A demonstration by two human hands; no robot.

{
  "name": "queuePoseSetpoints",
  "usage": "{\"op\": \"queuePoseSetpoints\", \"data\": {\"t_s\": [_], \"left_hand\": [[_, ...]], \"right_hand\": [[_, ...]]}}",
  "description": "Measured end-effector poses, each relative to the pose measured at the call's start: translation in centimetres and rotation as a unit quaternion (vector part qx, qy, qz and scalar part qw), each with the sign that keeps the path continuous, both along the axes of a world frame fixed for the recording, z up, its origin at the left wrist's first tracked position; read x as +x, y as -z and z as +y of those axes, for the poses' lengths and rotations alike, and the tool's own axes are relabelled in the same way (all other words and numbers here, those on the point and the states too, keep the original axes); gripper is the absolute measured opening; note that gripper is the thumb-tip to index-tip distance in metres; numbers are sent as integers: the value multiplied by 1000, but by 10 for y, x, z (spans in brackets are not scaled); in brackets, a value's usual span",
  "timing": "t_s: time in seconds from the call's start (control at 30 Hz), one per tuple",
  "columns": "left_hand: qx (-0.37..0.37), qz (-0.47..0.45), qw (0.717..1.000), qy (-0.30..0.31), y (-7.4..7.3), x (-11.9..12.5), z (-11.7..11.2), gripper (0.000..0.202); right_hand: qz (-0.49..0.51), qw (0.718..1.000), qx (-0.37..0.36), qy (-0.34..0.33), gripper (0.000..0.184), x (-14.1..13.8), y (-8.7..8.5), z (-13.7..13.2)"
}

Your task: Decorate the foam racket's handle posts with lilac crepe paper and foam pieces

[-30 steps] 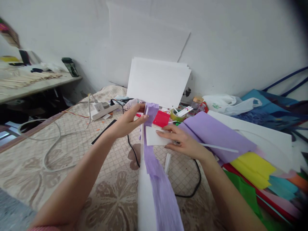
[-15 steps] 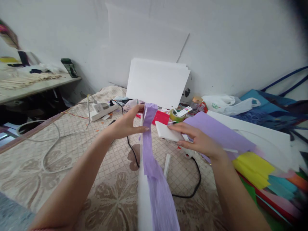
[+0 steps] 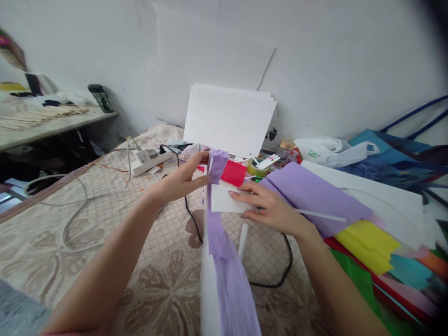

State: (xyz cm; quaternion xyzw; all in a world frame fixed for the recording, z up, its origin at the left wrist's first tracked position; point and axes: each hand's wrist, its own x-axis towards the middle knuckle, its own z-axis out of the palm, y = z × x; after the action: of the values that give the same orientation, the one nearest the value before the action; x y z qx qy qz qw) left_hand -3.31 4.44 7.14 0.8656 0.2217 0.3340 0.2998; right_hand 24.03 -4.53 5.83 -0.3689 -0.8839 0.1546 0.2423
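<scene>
A long white board [image 3: 209, 289] stands on its edge in front of me, with purple crepe paper [image 3: 233, 284] running along its side. At the far end, my left hand [image 3: 182, 182] pinches the board and the crepe paper, thumb on the near side and fingers behind. My right hand [image 3: 268, 205] holds a small flat white piece [image 3: 226, 199], which looks like foam board. The left end of this piece lies against the purple paper, just below my left thumb. Under the board's right side, a narrow white strip [image 3: 243, 240] rests on the patterned tablecloth.
Black cable [image 3: 289, 261] loops right of the board; a white power strip [image 3: 143, 164] sits at left. Behind are red paper [image 3: 234, 173], a tape roll [image 3: 257, 169] with white pens, and leaning white sheets [image 3: 229, 119]. Purple sheets [image 3: 315, 193] and coloured paper [image 3: 369, 247] lie right.
My right hand has moved left with the small white piece, bringing its end from beside the board onto the purple crepe paper. My left hand has stayed nearly in place.
</scene>
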Motion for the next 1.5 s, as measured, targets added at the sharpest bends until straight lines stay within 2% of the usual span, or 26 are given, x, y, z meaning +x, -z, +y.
{"op": "queuePoseSetpoints", "data": {"t_s": [0.13, 0.27, 0.4, 0.57, 0.73, 0.93, 1.17, 1.37, 1.5], "left_hand": [[-4, 2, 1000, -8, -1, 1, 0, 48], [-4, -4, 1000, -7, -2, 0, 0, 48], [-20, 1, 1000, -2, -3, -1, 0, 51], [-60, -16, 998, -16, -2, -2, 0, 48], [-105, -3, 994, -26, 3, -6, 3, 59], [-104, 15, 994, 0, 5, -12, 6, 65], [-104, -17, 994, 21, 2, -9, 5, 44], [-81, -13, 997, 14, -1, -8, 4, 42], [-75, -8, 997, 8, -2, -8, 4, 43]], "right_hand": [[-15, 1000, -1, -5, 46, 5, 4, 4], [-9, 1000, -23, 13, 45, 11, -2, 3], [18, 998, -46, 41, 57, 12, -7, 0], [19, 994, -104, 26, 69, 7, 1, -3], [57, 993, -102, 30, 53, -2, 9, -14], [73, 987, -109, 94, 47, -17, 3, -23], [60, 986, -107, 113, 45, -29, -9, -24], [67, 981, -158, 93, 41, -26, -9, -29], [63, 982, -165, 63, 37, -22, -8, -33]]}}
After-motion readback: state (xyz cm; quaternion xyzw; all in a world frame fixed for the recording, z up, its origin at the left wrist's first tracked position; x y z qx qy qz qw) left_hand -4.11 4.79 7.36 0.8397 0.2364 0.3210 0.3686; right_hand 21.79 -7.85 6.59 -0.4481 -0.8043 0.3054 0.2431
